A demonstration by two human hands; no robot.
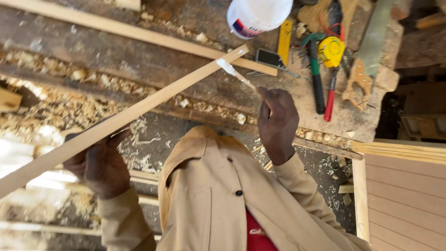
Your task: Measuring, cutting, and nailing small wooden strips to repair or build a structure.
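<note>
My left hand grips a long thin wooden strip that slants up to the right, its far end near the middle of the bench. My right hand holds a small stick whose tip is coated in white glue and rests against the strip's upper end. A white glue tub stands just beyond, at the top of the view.
A second wooden strip lies across the rough workbench, amid wood shavings. To the right lie a yellow ruler, a green-handled tool, a yellow tape, red-handled pliers and a handsaw. A panelled wooden frame stands at lower right.
</note>
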